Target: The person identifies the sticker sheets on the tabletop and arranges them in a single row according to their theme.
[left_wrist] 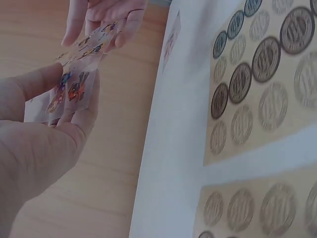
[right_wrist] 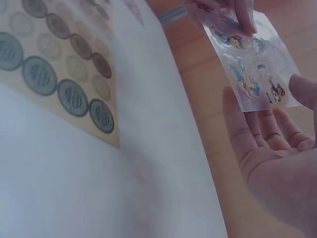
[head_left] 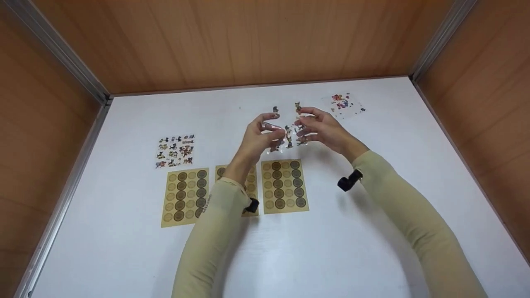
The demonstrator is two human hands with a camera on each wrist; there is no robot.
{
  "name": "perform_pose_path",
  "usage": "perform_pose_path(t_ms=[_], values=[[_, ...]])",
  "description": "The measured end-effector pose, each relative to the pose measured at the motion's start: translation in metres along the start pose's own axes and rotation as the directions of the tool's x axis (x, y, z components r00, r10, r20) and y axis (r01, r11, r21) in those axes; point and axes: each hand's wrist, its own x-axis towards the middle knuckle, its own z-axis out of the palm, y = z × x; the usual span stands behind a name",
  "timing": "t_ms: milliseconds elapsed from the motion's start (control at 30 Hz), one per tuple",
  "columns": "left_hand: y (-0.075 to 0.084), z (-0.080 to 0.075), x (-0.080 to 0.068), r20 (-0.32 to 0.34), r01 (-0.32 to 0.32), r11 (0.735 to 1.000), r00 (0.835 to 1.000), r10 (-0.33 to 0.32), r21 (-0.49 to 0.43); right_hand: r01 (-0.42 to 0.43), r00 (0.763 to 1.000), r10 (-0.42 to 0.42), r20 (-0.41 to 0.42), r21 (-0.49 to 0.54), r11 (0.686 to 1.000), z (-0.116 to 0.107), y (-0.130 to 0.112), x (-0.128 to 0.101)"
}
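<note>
Currently we pinch a clear sticker sheet [head_left: 289, 137] w/ our L hand [head_left: 257, 134], thumb on top; our R hand [head_left: 329, 129] seems to grip the opp. side, tho contact's hard to make out. It's held above the white table [head_left: 331, 248], nr 3 brown sheets [head_left: 284, 186].

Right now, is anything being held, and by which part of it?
A clear sticker sheet: the left hand holds its left side, the right hand its right side.

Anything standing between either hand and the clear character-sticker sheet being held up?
Nothing visible does: the left hand and the right hand both hold the clear character-sticker sheet directly, above the white table.
</note>
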Motion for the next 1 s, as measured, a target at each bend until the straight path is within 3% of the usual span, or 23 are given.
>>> perform_pose_path(t_ms=[200,400,633,1000], values=[[-0.012,0.034,-0.002,0.043,0.028,0.999,0.999,-0.03,0.039,-0.025,0.996,0.023,-0.088,-0.026,0.999,-0.02,0.0,-0.03],[-0.018,0.054,-0.004,0.071,0.036,0.999,0.997,-0.038,0.027,-0.008,0.994,-0.003,-0.111,-0.098,0.995,-0.039,0.003,-0.051],[-0.025,0.066,-0.005,0.079,0.07,0.995,0.994,-0.075,0.068,-0.007,0.991,-0.014,-0.134,-0.158,0.987,-0.055,0.005,-0.069],[-0.03,0.069,-0.007,0.104,0.057,0.995,0.992,-0.065,0.081,-0.031,0.986,-0.001,-0.165,-0.191,0.981,-0.068,0.008,-0.081]])
